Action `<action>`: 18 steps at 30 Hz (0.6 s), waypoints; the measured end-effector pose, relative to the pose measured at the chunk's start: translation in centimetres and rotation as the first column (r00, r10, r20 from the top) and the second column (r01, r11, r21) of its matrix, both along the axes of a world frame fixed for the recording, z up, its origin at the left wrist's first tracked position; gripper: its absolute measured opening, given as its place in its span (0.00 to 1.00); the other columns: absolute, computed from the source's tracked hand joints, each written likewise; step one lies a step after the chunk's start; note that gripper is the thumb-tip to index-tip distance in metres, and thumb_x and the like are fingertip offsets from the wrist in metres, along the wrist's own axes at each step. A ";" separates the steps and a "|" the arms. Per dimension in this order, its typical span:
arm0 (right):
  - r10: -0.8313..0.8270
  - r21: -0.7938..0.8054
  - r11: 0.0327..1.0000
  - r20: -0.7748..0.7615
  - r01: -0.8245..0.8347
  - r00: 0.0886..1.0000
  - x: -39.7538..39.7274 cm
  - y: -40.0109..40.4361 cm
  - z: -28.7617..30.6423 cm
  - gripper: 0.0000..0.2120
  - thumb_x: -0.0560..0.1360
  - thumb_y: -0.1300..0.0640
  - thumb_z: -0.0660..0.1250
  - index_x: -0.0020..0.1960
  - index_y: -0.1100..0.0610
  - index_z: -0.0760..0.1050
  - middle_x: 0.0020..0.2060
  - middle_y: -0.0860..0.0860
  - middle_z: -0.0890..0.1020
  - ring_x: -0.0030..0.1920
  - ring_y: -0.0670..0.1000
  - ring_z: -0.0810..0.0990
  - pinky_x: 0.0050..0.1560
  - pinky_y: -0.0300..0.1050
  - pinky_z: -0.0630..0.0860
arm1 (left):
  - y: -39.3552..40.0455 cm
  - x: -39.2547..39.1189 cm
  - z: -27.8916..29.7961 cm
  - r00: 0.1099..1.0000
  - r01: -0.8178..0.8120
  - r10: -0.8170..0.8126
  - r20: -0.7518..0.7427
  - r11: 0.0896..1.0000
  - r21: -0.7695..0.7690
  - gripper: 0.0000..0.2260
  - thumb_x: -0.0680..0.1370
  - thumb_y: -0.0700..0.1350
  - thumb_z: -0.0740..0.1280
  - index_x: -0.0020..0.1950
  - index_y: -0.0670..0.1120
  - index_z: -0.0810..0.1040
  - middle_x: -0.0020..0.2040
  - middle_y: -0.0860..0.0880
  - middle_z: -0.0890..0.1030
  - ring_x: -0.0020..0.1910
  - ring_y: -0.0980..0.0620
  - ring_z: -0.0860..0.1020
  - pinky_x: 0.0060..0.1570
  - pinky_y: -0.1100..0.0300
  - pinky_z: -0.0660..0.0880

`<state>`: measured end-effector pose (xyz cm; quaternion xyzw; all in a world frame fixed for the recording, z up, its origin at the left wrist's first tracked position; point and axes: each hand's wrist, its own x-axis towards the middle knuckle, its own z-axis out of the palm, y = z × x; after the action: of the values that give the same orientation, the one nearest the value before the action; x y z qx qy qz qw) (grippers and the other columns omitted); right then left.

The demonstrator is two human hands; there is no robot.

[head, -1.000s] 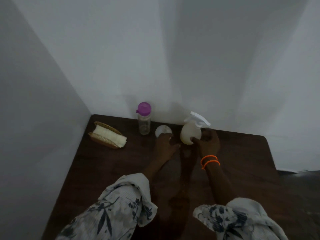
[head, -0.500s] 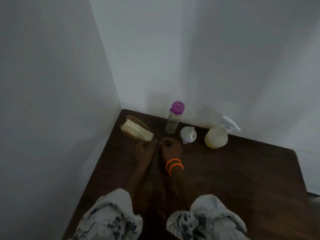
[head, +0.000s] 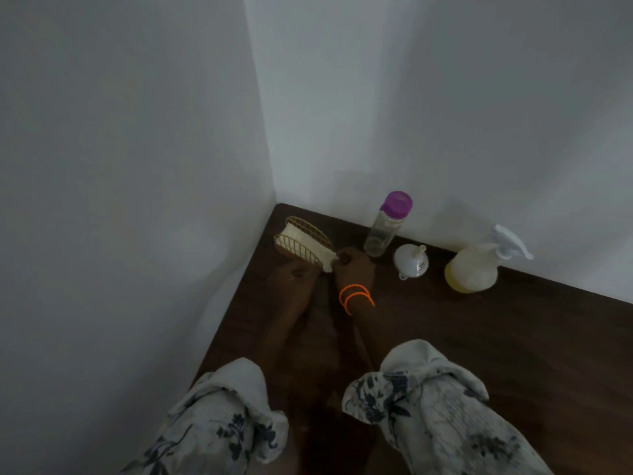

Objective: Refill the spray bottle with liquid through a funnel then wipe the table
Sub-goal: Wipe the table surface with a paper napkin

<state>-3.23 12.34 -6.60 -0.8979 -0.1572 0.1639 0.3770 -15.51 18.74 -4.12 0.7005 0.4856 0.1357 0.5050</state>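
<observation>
Hands at the napkin holder in the worktop (head: 513, 337) corner.
Right hand (head: 352, 269) pinches the near end of the white cloth (head: 308, 240) in the wicker holder (head: 301, 250); left hand (head: 296, 272) rests beside it, grip unclear. Spray bottle (head: 476, 269), funnel (head: 411, 261) and purple-capped bottle (head: 385, 224) stand along the wall.

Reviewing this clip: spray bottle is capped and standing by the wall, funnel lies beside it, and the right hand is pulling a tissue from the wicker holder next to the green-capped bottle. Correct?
One detail is off: the clear bottle has a purple cap, not green, as the head view shows. The rest holds: the spray bottle stands capped by the wall, the funnel lies beside it, and the right hand pinches the tissue at the wicker holder.
</observation>
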 end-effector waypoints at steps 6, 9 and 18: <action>-0.027 0.003 1.000 0.018 0.027 0.999 -0.1 0.1 0.0 0.06 0.71 0.60 0.70 0.46 0.56 0.85 0.44 0.55 0.86 0.47 0.56 0.83 0.50 0.45 0.78 | 0.7 -0.3 -0.6 0.999 0.021 -0.021 -0.024 1.000 -0.003 0.06 0.78 0.52 0.73 0.49 0.51 0.85 0.43 0.58 0.83 0.45 0.64 0.79 0.46 0.66 0.74; -0.032 0.009 0.999 0.043 0.031 0.999 -0.3 0.1 0.1 0.05 0.72 0.60 0.70 0.46 0.56 0.84 0.45 0.56 0.84 0.48 0.56 0.82 0.51 0.44 0.77 | 0.9 -0.3 -1.0 0.998 0.034 -0.036 -0.055 0.999 -0.022 0.10 0.78 0.54 0.73 0.53 0.50 0.86 0.48 0.54 0.85 0.49 0.57 0.82 0.54 0.58 0.78; 0.017 0.244 0.969 0.112 -0.044 0.994 -1.3 0.2 2.1 0.02 0.73 0.63 0.70 0.44 0.58 0.78 0.41 0.50 0.80 0.44 0.49 0.77 0.46 0.31 0.72 | 0.5 0.1 -1.7 0.981 0.097 -0.110 -0.159 0.991 -0.092 0.10 0.78 0.50 0.74 0.55 0.47 0.85 0.51 0.48 0.86 0.50 0.51 0.82 0.61 0.49 0.79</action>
<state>-4.53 12.50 -4.50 -0.8494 -0.2105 0.0995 0.4736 -15.44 19.25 -5.85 0.7119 0.4935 0.0309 0.4988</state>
